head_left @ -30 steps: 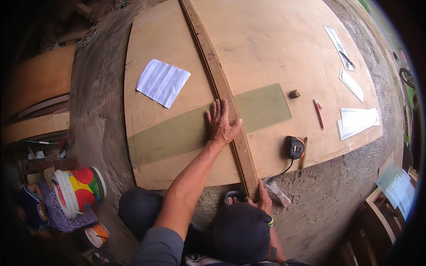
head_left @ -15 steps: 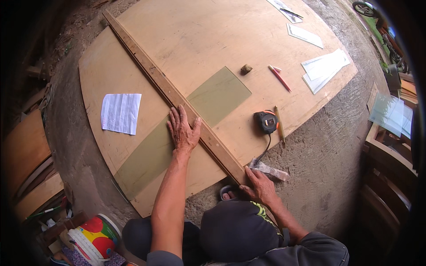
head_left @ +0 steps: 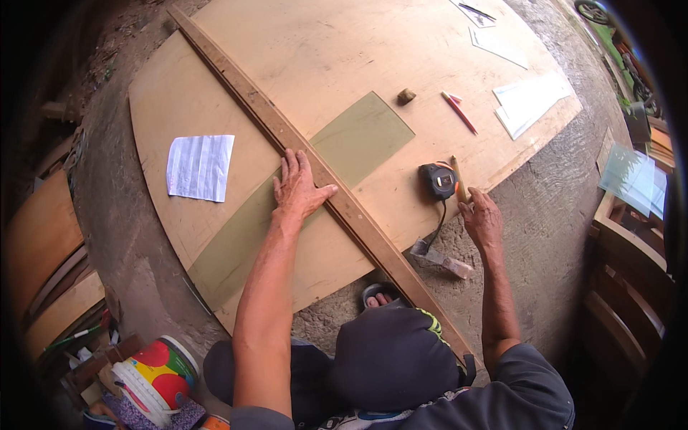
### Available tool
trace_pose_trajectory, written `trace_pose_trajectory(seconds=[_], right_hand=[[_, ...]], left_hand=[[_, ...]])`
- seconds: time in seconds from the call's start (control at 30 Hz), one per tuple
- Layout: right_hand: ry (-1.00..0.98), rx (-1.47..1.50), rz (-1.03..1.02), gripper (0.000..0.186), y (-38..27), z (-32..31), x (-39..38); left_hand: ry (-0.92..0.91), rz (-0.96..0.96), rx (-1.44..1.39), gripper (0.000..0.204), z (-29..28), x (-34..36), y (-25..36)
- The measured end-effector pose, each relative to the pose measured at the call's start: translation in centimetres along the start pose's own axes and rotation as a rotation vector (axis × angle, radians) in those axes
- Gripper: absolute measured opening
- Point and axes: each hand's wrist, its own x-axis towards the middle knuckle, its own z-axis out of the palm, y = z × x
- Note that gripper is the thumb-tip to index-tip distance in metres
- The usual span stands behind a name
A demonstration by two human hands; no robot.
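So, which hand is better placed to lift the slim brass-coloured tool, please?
Probably the right hand: it is right at the tool, while the left hand rests against the long brown wooden strip.

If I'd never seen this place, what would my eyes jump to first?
Probably the long wooden strip, slanting across the big pale board, with the left hand resting on it. Next, perhaps, the greenish sheet lying under that strip, then the brightly coloured bucket at the picture's lower left.

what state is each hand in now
Left hand: open, spread against the wooden bar.
Right hand: at the thin brown stick; grip can't be told.
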Motion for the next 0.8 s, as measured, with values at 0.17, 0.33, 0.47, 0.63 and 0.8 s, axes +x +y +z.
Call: trace_pose_trajectory(seconds=[0.17,0.33,0.47,0.63,0.8], right_hand=[[-0.042,-0.025,0.137,0.047,-0.9,-0.6,0.9],[0.184,0.295,-0.201,0.035,-6.6,-1.9,-0.5],[-0.13,0.963,0.089,0.022,-12.2,0.9,-1.8],[-0.231,1.383,0.07,0.018,-15.4,5.9,-0.8],[-0.142,1.204,-0.078,0.017,-16.1,9.7,-0.1]], left_hand=[[0.008,-0.006,-0.053,0.121,0.1,0.1,0.0],[0.007,-0.012,-0.092,0.122,0.8,0.2,-0.4],[0.036,-0.027,-0.09,0.122,1.0,0.5,-0.4],[0.068,-0.023,-0.096,0.122,0.9,0.7,-0.7],[0.106,-0.03,-0.136,0.122,1.4,0.5,-1.0]])
